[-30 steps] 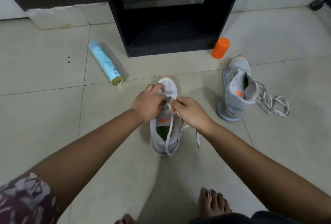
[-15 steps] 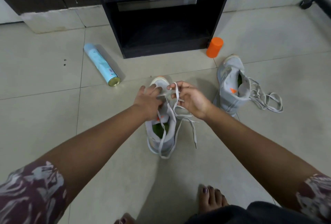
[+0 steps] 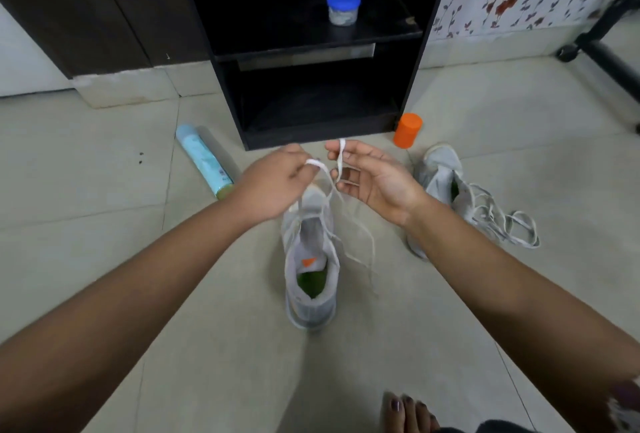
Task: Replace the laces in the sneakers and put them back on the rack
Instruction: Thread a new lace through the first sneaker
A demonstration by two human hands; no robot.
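A grey sneaker [image 3: 311, 280] with a green insole stands on the floor tiles in front of me, toe pointing away. Its white lace [image 3: 349, 235] runs up from the eyelets to both hands. My left hand [image 3: 273, 186] pinches one stretch of the lace above the toe. My right hand [image 3: 370, 176], palm turned up, pinches the other stretch between thumb and fingers, and the lace end sticks up above them. A second grey sneaker [image 3: 440, 186] lies to the right, partly behind my right wrist, with its loose lace [image 3: 509, 224] spilled on the floor.
A black shoe rack [image 3: 311, 51] stands straight ahead with a blue-lidded jar [image 3: 343, 8] on its upper shelf. A light blue spray can [image 3: 204, 160] lies left of it, an orange cap [image 3: 408, 129] stands at its right. My bare toes [image 3: 405, 412] show at the bottom.
Both hands have lifted off the sneaker's toe and drawn the lace upward and apart. My head has tilted up, so more of the rack shows.
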